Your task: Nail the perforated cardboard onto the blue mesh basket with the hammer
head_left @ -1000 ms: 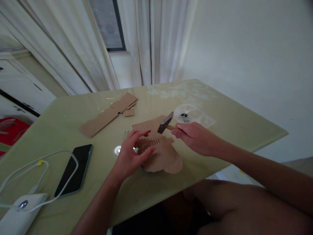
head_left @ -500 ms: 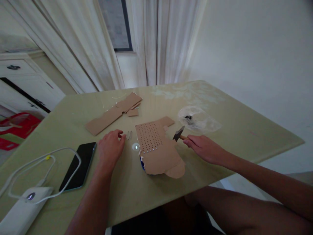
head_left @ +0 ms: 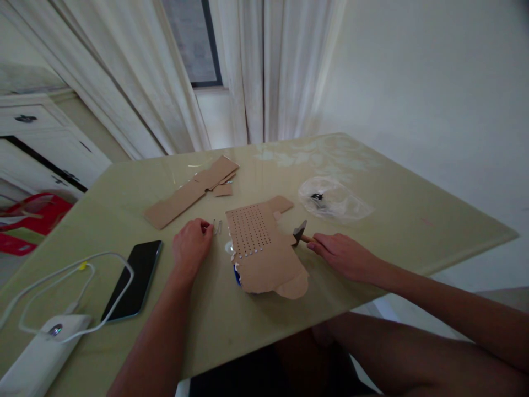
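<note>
A brown cardboard piece [head_left: 264, 256] with a grid of small holes lies near the middle of the table, over something blue at its near left edge. My right hand [head_left: 341, 255] rests on the table to its right, closed round the wooden handle of a small hammer [head_left: 300, 232] whose dark head lies beside the cardboard. My left hand [head_left: 191, 246] sits on the table left of the cardboard, fingers curled, fingertips at a few thin nails [head_left: 217, 226]. Whether it pinches one I cannot tell.
More cardboard strips [head_left: 190, 190] lie further back. A clear plastic bag [head_left: 334, 202] with small dark bits sits at the right. A black phone [head_left: 133, 278], a white cable [head_left: 74, 281] and a white power bank [head_left: 35, 359] are at the left. Curtains hang behind the table [head_left: 413, 220].
My left hand has left the cardboard and gone left to the nails. My right hand has lowered the raised hammer onto the table beside the cardboard.
</note>
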The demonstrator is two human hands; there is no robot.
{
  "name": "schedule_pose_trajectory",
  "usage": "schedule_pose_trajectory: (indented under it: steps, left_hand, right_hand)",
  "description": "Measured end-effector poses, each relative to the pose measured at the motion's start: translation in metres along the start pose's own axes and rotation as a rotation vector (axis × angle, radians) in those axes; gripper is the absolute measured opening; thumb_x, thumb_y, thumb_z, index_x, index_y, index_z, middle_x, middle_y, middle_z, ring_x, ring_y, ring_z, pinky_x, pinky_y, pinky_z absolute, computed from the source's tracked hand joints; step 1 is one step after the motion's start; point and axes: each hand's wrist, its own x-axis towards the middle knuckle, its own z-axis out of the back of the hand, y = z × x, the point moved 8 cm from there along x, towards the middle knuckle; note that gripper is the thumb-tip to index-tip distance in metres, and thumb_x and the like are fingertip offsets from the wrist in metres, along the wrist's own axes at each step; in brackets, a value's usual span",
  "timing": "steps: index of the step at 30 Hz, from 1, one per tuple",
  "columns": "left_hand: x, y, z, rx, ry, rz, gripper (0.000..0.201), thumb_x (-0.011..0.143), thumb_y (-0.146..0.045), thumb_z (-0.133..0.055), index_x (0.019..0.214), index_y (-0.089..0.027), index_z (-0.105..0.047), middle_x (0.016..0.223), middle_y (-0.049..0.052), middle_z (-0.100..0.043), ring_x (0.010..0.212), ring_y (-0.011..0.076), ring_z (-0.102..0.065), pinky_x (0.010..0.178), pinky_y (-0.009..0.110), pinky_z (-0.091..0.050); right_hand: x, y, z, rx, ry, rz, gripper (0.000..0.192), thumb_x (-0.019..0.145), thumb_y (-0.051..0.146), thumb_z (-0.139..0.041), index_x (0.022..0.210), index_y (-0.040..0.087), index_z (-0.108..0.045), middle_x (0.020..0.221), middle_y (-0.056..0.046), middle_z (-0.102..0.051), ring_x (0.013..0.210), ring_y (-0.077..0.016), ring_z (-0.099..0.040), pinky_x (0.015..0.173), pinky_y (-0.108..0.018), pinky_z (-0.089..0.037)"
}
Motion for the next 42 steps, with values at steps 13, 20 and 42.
schedule_pose_trajectory:
  steps: [13,20,42]
  left_hand:
    - [-0.008,-0.002,-0.002,0.116,-0.007,-0.014,0.037,0.11,-0.031,-0.043,0.116,-0.015,-0.075,0.123,0.023,-0.078,0.119,0.0396,-0.071,0.097,0.047,-0.055]
    - [-0.009,-0.004,0.016,0.002,-0.048,-0.001,0.035,0.11,-0.029,-0.044,0.127,-0.018,-0.073,0.126,0.019,-0.08,0.122,0.0403,-0.071,0.099,0.049,-0.053]
    - [-0.048,-0.047,0.047,-1.025,-0.387,-0.181,0.023,0.098,-0.043,-0.071,0.1,-0.021,-0.074,0.079,0.001,-0.07,0.071,0.017,-0.061,0.065,0.029,-0.048]
  right_hand:
    - [0.007,-0.014,0.0,-0.163,0.007,-0.094,0.049,0.117,0.047,-0.029,0.118,0.018,-0.069,0.091,-0.017,-0.078,0.08,-0.0318,-0.073,0.064,-0.037,-0.035]
    - [0.01,-0.016,0.008,-0.195,0.01,-0.132,0.052,0.118,0.047,-0.025,0.119,0.017,-0.068,0.097,-0.02,-0.079,0.088,-0.034,-0.076,0.067,-0.037,-0.038]
    - [0.018,-0.012,0.001,-0.153,0.047,-0.017,0.05,0.118,0.048,-0.027,0.111,0.018,-0.066,0.091,-0.015,-0.076,0.084,-0.0288,-0.073,0.071,-0.035,-0.04]
